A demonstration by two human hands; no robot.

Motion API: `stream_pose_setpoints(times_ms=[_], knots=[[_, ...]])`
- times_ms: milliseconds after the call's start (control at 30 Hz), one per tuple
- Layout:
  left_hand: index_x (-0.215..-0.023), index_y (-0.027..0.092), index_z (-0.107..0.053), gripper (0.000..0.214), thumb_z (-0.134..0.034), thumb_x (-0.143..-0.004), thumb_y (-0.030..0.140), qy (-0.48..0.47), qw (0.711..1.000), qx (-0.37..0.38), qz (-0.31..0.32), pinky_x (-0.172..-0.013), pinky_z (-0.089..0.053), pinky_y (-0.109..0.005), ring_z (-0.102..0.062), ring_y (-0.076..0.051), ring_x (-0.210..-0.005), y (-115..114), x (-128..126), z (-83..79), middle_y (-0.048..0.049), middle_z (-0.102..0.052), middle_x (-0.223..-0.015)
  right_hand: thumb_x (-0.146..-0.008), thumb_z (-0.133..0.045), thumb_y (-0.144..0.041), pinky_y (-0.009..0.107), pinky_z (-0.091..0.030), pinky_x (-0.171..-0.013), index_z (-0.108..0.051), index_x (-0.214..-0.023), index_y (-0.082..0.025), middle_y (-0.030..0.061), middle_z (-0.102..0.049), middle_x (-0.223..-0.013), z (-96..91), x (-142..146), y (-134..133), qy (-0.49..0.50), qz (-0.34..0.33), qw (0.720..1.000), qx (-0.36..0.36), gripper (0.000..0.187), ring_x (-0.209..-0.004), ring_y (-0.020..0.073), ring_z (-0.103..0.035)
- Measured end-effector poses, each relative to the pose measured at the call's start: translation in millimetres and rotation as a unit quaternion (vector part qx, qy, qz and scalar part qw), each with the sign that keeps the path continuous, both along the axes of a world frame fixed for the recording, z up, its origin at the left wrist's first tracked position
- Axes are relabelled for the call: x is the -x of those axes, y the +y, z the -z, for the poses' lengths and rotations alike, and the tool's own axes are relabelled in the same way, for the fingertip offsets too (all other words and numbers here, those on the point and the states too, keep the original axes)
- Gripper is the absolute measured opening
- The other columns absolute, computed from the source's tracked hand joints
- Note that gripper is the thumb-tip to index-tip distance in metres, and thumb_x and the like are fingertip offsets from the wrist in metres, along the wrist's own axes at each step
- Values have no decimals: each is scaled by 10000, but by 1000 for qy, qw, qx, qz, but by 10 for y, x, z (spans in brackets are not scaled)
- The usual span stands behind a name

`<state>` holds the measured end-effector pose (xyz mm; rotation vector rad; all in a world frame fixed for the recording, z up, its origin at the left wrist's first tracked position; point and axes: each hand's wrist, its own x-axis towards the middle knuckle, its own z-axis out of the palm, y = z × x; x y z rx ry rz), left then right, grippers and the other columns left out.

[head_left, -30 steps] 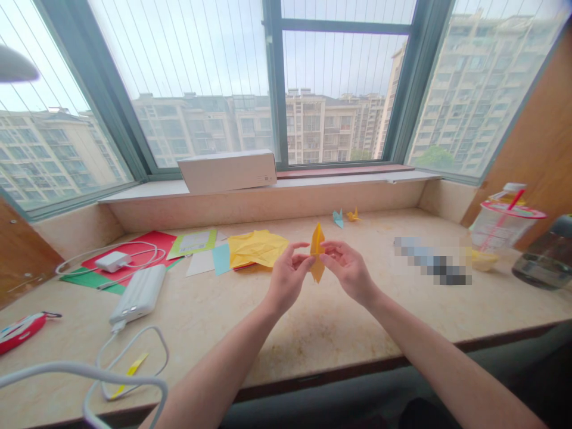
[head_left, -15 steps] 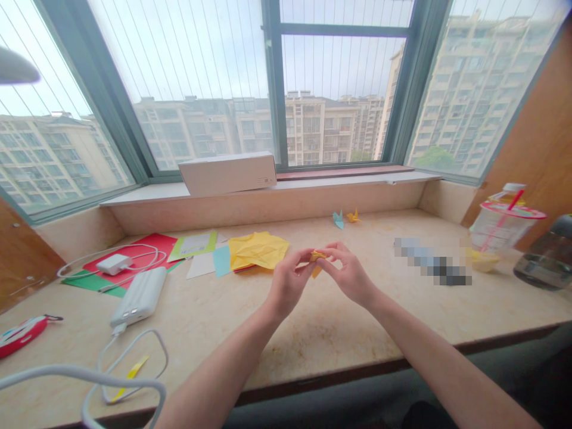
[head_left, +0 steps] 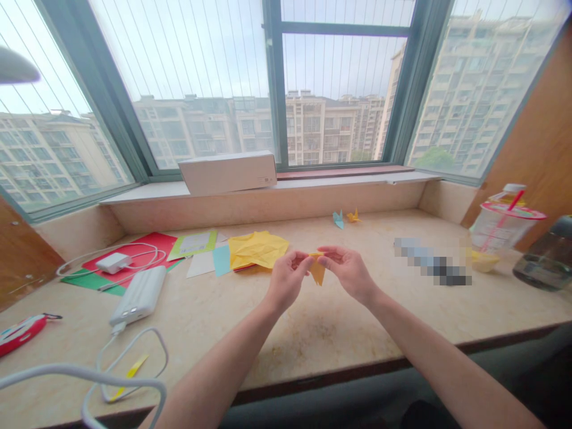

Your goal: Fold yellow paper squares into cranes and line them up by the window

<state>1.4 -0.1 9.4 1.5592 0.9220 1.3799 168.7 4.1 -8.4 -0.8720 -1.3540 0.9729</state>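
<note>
A small folded orange paper piece (head_left: 317, 270) is held above the stone counter (head_left: 313, 322), pinched from both sides. My left hand (head_left: 286, 280) grips its left edge with closed fingers. My right hand (head_left: 348, 271) pinches its right edge. The paper's lower point hangs down between the hands; its upper part is folded flat under my fingertips. A crumpled yellow sheet (head_left: 257, 248) lies just behind my left hand. Two small folded paper cranes, one blue (head_left: 338, 218) and one orange (head_left: 353, 215), stand at the back of the counter.
Coloured paper sheets (head_left: 134, 253), a white charger (head_left: 113, 262), a white power bank (head_left: 139, 295) and its looping cable (head_left: 129, 363) lie at the left. A white box (head_left: 227, 171) rests on the sill. A plastic cup with straw (head_left: 503, 223) and a bottle (head_left: 543, 256) stand at the right.
The orange paper stood upright between my hands a second ago; its top has been folded down, and only the lower point now shows. Both hands stayed in place.
</note>
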Motion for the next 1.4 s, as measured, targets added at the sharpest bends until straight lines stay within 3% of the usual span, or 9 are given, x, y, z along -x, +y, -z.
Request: stream_pose_setpoints(times_ms=[100,300,400,533,667,933,1067,1167,1400], knots=[[-790,138,-702,210,-704,-810,346,-17,1000,3,-7,-581,-490,-246,-603,-126,-581,-1,8,-8,-27,-691,-684,-705,-801,-465,426,-564,-864,-738,-1014,-208,73,-776,-944,-31,18,-17,30,-35,999,18,407,-898,239,-720],[-908,131,-701,251,-734,-794,352,-1,1000,16,14,-634,-528,-269,-656,-157,-678,-1,-8,49,-66,-725,-794,-697,-814,-435,421,-563,-862,-740,-973,-184,82,-774,-940,-14,7,11,35,6,999,16,380,-879,234,-720],[-1030,155,-627,346,-769,-763,324,-32,999,16,21,-645,-544,-277,-664,-156,-683,0,-25,64,-48,-723,-800,-704,-812,-433,400,-570,-825,-722,-1015,-189,74,-769,-896,-20,1,12,44,13,999,-2,406,-841,224,-722],[-961,180,-549,319,-761,-767,318,-76,997,12,9,-636,-565,-287,-670,-156,-684,0,-33,54,-22,-698,-790,-725,-795,-446,400,-575,-823,-725,-989,-202,70,-769,-917,-56,19,-26,61,-20,998,0,366,-857,222,-720],[-942,158,-593,230,-720,-803,289,-47,999,-1,-7,-673,-580,-299,-683,-170,-752,-3,-33,55,-51,-703,-843,-735,-795,-426,389,-579,-829,-731,-960,-197,69,-769,-937,-53,46,-46,42,-36,998,-10,327,-873,216,-715],[-993,152,-632,271,-703,-828,354,-34,999,-23,-21,-701,-588,-313,-681,-178,-802,-15,-35,72,-69,-690,-901,-824,-718,-401,374,-572,-790,-718,-985,-190,79,-756,-920,5,43,-44,-22,34,996,-83,265,-830,212,-700],[-976,160,-605,320,-757,-784,366,-31,999,-26,11,-707,-566,-280,-672,-195,-905,-35,-40,54,-70,-673,-953,-853,-692,-322,361,-547,-774,-718,-954,-210,61,-746,-902,-13,35,-101,-102,88,976,-172,153,-807,199,-669],[-955,167,-590,347,-797,-742,345,-28,999,-22,12,-704,-542,-250,-657,-189,-933,-21,-37,61,-57,-657,-961,-871,-669,-272,351,-536,-773,-715,-952,-227,46,-739,-902,-25,29,-135,-137,92,961,-220,104,-805,193,-660],[-890,178,-572,323,-777,-748,382,-60,998,-26,19,-692,-553,-265,-626,-190,-936,38,-24,109,-35,-614,-946,-919,-613,-316,358,-524,-827,-695,-966,-243,52,-719,-960,-19,30,-112,-146,91,960,-220,120,-916,208,-662]])
